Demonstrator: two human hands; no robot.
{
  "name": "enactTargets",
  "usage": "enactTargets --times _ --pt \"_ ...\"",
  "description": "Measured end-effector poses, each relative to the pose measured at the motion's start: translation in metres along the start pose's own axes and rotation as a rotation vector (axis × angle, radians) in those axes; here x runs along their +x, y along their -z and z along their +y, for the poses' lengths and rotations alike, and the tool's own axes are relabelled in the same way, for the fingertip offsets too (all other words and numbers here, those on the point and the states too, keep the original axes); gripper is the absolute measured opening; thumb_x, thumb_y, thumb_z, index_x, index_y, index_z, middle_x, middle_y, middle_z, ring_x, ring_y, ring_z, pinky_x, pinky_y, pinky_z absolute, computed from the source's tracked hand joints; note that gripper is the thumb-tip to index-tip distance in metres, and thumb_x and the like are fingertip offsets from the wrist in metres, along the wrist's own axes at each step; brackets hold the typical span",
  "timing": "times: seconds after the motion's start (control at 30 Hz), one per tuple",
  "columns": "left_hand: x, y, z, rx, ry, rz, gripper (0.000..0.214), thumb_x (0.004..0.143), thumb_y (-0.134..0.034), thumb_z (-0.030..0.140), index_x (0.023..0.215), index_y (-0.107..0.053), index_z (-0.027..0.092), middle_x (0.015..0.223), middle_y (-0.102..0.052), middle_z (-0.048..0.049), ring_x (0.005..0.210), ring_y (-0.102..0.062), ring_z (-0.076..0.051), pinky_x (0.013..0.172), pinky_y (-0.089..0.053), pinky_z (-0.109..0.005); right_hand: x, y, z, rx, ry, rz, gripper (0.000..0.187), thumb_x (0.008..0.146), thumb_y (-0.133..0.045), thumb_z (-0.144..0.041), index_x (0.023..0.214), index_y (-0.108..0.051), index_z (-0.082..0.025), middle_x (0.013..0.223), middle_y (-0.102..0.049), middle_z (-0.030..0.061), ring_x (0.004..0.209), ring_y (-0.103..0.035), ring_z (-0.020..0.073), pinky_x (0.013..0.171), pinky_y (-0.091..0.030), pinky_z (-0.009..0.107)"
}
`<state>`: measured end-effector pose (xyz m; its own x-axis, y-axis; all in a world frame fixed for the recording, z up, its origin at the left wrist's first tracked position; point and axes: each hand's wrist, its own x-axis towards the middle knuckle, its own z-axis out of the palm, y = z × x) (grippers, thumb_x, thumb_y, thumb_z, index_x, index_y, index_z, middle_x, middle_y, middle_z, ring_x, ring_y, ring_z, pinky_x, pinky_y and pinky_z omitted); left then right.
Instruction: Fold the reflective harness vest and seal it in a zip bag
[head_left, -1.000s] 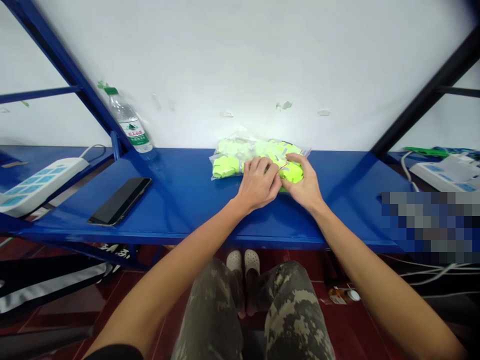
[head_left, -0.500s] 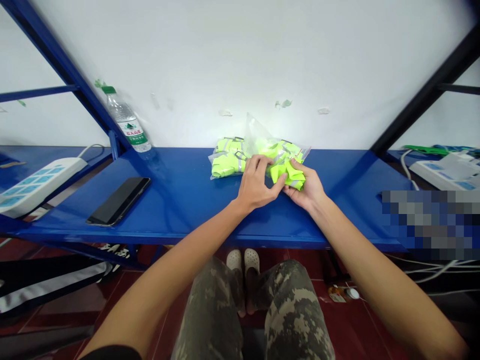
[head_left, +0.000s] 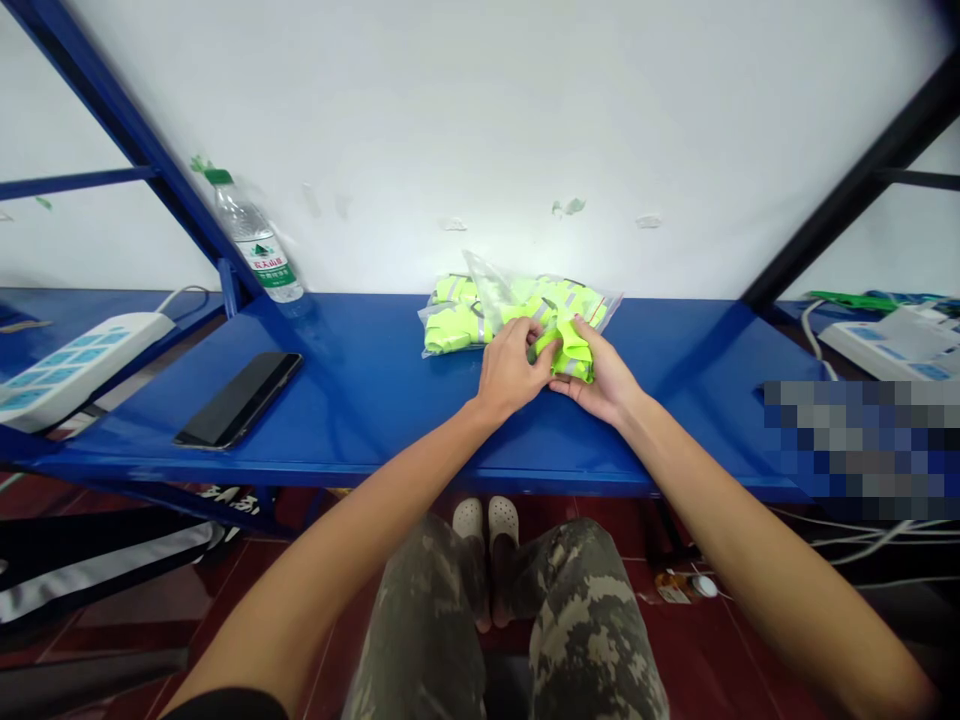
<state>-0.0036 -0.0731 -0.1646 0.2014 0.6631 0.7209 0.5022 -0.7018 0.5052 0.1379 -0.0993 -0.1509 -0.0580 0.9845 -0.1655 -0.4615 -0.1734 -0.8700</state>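
A clear plastic bag [head_left: 457, 315] packed with folded neon-yellow reflective pieces lies against the wall on the blue shelf [head_left: 375, 400]. Just in front of it, my right hand [head_left: 600, 380] cups one folded neon-yellow piece [head_left: 571, 352] with a grey reflective strip, palm up. My left hand [head_left: 508, 372] is closed, its fingertips pinching the left edge of that same piece. Both hands meet above the shelf's middle.
A black phone [head_left: 238, 400] lies flat on the shelf at left. A water bottle [head_left: 255, 245] with a green cap leans against the blue frame post. White power strips sit at far left [head_left: 67, 365] and far right [head_left: 892, 345]. My knees are below the shelf edge.
One neon-yellow piece has come out of the bag into my right hand. Both hands lifted slightly off the bag and now work on that piece together.
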Motion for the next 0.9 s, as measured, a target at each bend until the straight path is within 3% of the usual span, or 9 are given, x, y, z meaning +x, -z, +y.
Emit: enactTargets --times 0.1,0.17,0.27,0.33,0.43,0.53,0.63,0.8,0.9 --pt "0.002 0.002 0.000 0.009 0.060 0.036 0.019 0.092 -0.060 0.034 0.082 -0.049 0.021 0.073 -0.055 0.0016 0.067 -0.052 -0.013 0.062 -0.042 -0.026 -0.002 -0.001 0.004 -0.065 0.041 -0.090 0.047 0.077 -0.073 -0.062 0.101 -0.068 -0.022 0.075 -0.073 0.0031 0.060 -0.067 0.0179 0.056 -0.058 0.032" --pt "0.003 0.004 -0.001 0.008 0.089 0.038 0.023 0.092 -0.058 0.033 0.077 -0.045 0.022 0.066 -0.049 0.0038 0.061 -0.046 -0.012 0.057 -0.037 -0.026 -0.003 -0.001 0.007 -0.121 0.087 -0.110 0.049 0.068 -0.084 -0.051 0.106 -0.068 -0.023 0.083 -0.075 0.0021 0.068 -0.069 0.0177 0.061 -0.059 0.032" --pt "0.003 0.007 -0.001 0.035 0.102 0.031 0.026 0.090 -0.058 0.027 0.072 -0.040 0.022 0.061 -0.043 0.0051 0.055 -0.038 -0.011 0.055 -0.030 -0.026 -0.002 -0.003 0.010 -0.182 0.165 -0.042 0.048 0.060 -0.091 -0.032 0.102 -0.070 -0.021 0.092 -0.075 0.0024 0.078 -0.069 0.0163 0.066 -0.059 0.028" --pt "0.003 0.008 0.001 0.077 0.101 0.041 0.027 0.091 -0.058 0.027 0.072 -0.040 0.022 0.061 -0.043 0.0049 0.055 -0.038 -0.011 0.054 -0.028 -0.027 -0.001 -0.005 0.011 -0.178 0.209 0.020 0.041 0.061 -0.089 -0.030 0.096 -0.072 -0.018 0.088 -0.074 0.0030 0.076 -0.068 0.0160 0.063 -0.059 0.027" --pt "0.002 0.008 0.003 0.120 0.054 0.060 0.023 0.096 -0.053 0.033 0.078 -0.045 0.022 0.068 -0.052 0.0022 0.060 -0.046 -0.013 0.057 -0.034 -0.028 0.000 -0.005 0.010 -0.146 0.248 0.094 0.034 0.062 -0.087 -0.027 0.090 -0.072 -0.016 0.077 -0.072 0.0021 0.068 -0.067 0.0174 0.056 -0.059 0.029" --pt "0.001 0.008 0.007 0.143 -0.035 0.057 0.007 0.094 -0.052 0.027 0.093 -0.051 0.020 0.089 -0.061 -0.0043 0.080 -0.057 -0.017 0.073 -0.046 -0.031 0.001 -0.004 0.006 -0.098 0.242 0.158 0.031 0.063 -0.085 -0.024 0.089 -0.070 -0.017 0.076 -0.072 0.0016 0.065 -0.068 0.0186 0.054 -0.061 0.033" --pt "0.000 0.007 0.009 0.177 -0.071 0.021 0.023 0.085 -0.056 0.020 0.108 -0.053 0.017 0.106 -0.062 -0.0092 0.097 -0.059 -0.021 0.087 -0.050 -0.035 0.003 -0.001 0.002 -0.011 0.234 0.227 0.031 0.064 -0.084 -0.024 0.091 -0.068 -0.018 0.078 -0.074 0.0020 0.068 -0.070 0.0204 0.057 -0.064 0.036" --pt "-0.002 0.005 0.005 0.283 -0.143 0.002 0.022 0.092 -0.050 0.018 0.111 -0.061 0.014 0.106 -0.065 -0.0110 0.099 -0.061 -0.022 0.087 -0.051 -0.034 0.002 -0.001 0.001 -0.021 0.254 0.234 0.034 0.065 -0.084 -0.028 0.094 -0.068 -0.019 0.080 -0.074 0.0023 0.072 -0.071 0.0212 0.058 -0.065 0.036" --pt "-0.003 0.003 0.003 0.385 -0.239 0.011 0.023 0.099 -0.045 0.021 0.108 -0.065 0.016 0.095 -0.066 -0.0087 0.093 -0.062 -0.021 0.081 -0.050 -0.032 0.003 -0.003 0.006 -0.077 0.320 0.258 0.036 0.064 -0.084 -0.033 0.094 -0.067 -0.020 0.082 -0.074 0.0017 0.075 -0.071 0.0216 0.060 -0.064 0.036"
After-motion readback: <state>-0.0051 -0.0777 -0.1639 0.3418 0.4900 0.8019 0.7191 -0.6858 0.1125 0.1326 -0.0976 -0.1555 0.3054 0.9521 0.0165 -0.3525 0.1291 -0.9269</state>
